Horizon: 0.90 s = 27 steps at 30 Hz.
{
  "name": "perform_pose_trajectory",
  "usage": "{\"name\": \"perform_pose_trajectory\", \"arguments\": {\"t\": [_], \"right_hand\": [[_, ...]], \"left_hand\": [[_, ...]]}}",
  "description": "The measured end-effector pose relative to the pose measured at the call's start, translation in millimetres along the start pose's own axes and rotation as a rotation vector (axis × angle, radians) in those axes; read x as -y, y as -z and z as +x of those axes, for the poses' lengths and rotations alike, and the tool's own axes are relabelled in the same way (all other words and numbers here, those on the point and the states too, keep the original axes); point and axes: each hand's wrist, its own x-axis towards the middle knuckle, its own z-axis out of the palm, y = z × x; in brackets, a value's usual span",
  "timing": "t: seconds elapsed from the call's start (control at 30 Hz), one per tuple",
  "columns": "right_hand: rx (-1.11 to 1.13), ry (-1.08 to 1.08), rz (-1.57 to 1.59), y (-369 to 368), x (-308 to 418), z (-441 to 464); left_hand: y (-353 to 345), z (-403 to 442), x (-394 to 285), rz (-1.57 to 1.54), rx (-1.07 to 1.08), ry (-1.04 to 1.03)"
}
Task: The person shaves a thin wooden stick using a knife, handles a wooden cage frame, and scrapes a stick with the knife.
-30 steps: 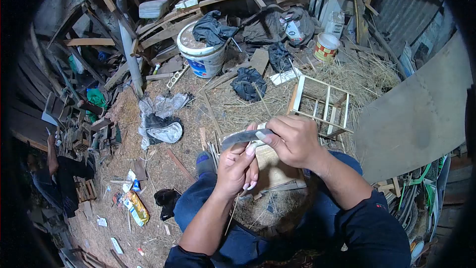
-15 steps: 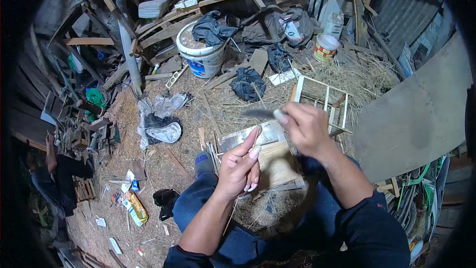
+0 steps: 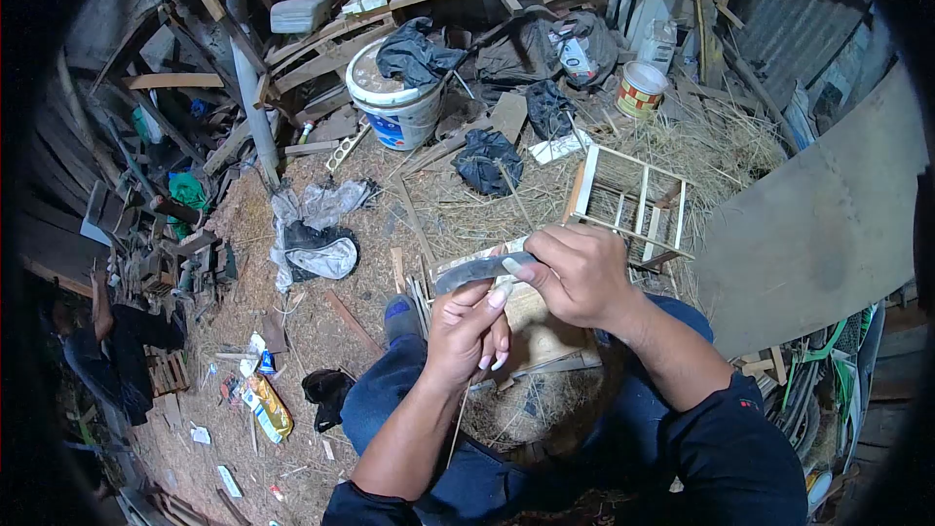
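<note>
My right hand (image 3: 582,278) is closed round a knife with a dark, curved blade (image 3: 472,272). The blade points left and lies across the upper fingers of my left hand (image 3: 469,331), touching or very close to them. My left hand is closed in a pinch on a thin pale strip (image 3: 455,438), whose lower end hangs below the palm; the part between the fingers is mostly hidden. Beneath both hands, between my knees, a light wooden board (image 3: 550,331) lies, partly covered by the hands and their shadow.
A small wooden frame (image 3: 638,193) stands ahead on straw. Beyond it are a white bucket (image 3: 390,102), a red-and-yellow pail (image 3: 640,90) and black plastic bags (image 3: 487,162). A large flat sheet (image 3: 808,224) leans at right. Another person (image 3: 112,351) sits at far left.
My right hand has moved down and slightly left, bringing the blade from above onto or close to my left fingers. My left hand has stayed almost in place.
</note>
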Motion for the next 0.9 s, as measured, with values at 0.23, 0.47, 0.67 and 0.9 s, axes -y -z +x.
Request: {"name": "perform_pose_trajectory", "arguments": {"t": [0.23, 0.47, 0.67, 0.9], "right_hand": [[-0.137, -0.158, -0.045, 9.3, -15.5, 6.7], [-0.002, 0.007, 0.023, -1.9, 2.6, 0.3], [0.0, -0.008, -0.043, -0.9, -4.7, 1.6], [-0.068, -0.085, -0.041, 9.7, 2.9, 2.0]], "left_hand": [[1.9, -3.4, 6.6, -0.069, 0.066, -0.005], [-6.0, -3.9, -5.4, -0.114, 0.007, -0.023], [7.1, 1.3, -2.7, 0.039, 0.022, 0.028], [1.9, 0.2, -0.3, -0.034, 0.024, -0.026]]}}
